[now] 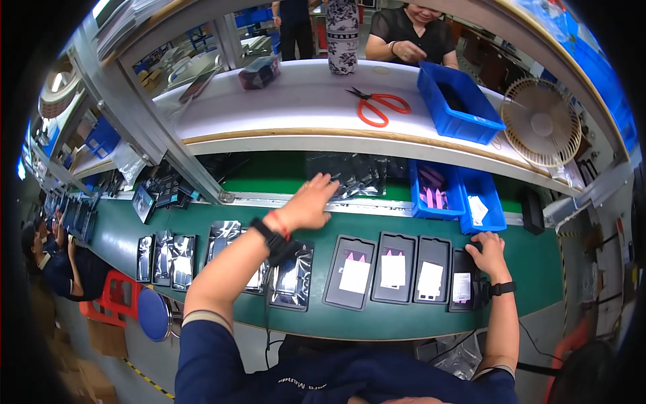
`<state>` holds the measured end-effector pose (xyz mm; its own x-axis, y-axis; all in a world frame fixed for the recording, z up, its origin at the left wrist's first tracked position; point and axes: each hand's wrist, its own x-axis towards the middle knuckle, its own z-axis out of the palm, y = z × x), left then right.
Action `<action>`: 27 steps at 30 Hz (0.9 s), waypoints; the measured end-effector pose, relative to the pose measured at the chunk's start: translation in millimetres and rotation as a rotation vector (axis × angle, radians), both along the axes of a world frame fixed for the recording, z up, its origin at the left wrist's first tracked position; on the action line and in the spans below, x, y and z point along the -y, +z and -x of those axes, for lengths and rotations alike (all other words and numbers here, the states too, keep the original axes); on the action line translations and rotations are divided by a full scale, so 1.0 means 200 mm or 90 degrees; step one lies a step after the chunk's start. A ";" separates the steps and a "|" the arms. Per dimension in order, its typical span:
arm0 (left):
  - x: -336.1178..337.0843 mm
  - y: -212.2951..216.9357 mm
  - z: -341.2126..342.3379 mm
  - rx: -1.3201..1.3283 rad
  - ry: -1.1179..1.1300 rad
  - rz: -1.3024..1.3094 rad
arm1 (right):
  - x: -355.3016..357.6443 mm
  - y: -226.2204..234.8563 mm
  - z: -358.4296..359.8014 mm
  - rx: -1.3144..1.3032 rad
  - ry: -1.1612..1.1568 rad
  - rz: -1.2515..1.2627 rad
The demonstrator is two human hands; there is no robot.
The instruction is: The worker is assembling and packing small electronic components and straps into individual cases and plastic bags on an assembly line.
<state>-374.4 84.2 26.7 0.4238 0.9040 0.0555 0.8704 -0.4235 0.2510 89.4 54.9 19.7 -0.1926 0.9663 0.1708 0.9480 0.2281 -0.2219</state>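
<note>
While your left hand (311,203) hangs with a loose grip that looks empty, near the shiny bags (356,178) on the far side of the table (531,269), your right hand (489,256) is at the black tray (460,264) on the right end of the near row. You seem to be setting out trays; picking up a bag would need a pinch. I can't tell if your right grip holds the tray, since your fingers hide its far corner. Your left arm covers some wrapped trays (293,279).

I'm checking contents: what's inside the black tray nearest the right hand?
A white card lies in the black tray; whatever is beneath the card is covered, so unseen.
</note>
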 end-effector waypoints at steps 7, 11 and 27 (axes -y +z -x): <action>-0.37 -0.18 0.09 -0.024 0.146 0.090 | 0.00 0.25 0.27 -0.083 0.103 -0.007; -0.39 -0.26 0.18 0.017 0.056 -0.112 | -0.05 0.42 0.62 -0.124 0.332 0.016; 0.90 -0.15 -0.51 0.004 -0.068 -0.088 | -0.63 0.03 1.76 0.165 0.495 0.258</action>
<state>-271.5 -96.5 -2.7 0.5160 0.8378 0.1782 0.8176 -0.5438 0.1892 -261.8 180.0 26.3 -0.7989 0.5251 -0.2933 0.5916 0.7739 -0.2260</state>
